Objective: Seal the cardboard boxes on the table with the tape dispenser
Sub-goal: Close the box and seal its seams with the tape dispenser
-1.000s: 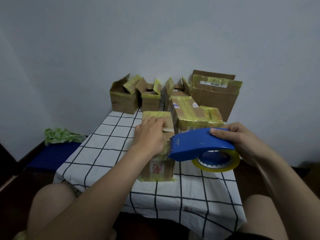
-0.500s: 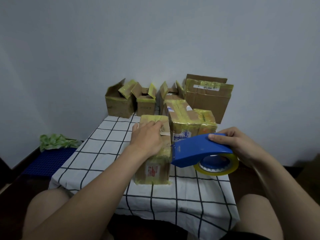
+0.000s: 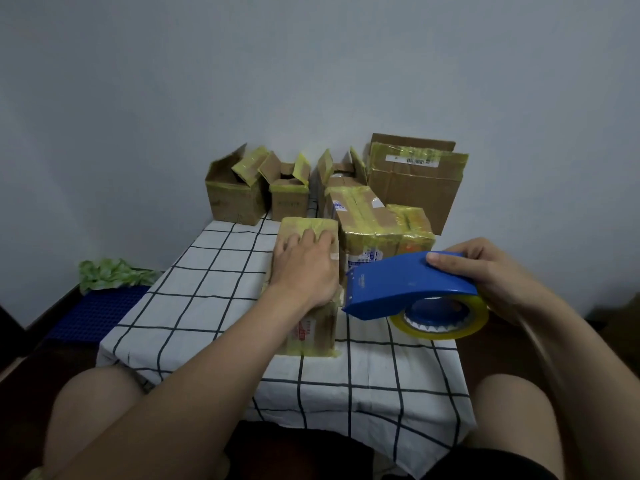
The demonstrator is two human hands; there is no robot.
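The left hand (image 3: 304,268) is pressing the cardboard box (image 3: 313,336) with flat fingers while the right hand (image 3: 491,271) is gripping the blue tape dispenser (image 3: 405,285).

The left grip (image 3: 304,271) is laid flat at frame centre, fingers spread on a box (image 3: 313,332). The right grip (image 3: 485,268) is curled round a dispenser (image 3: 408,285) at centre right.
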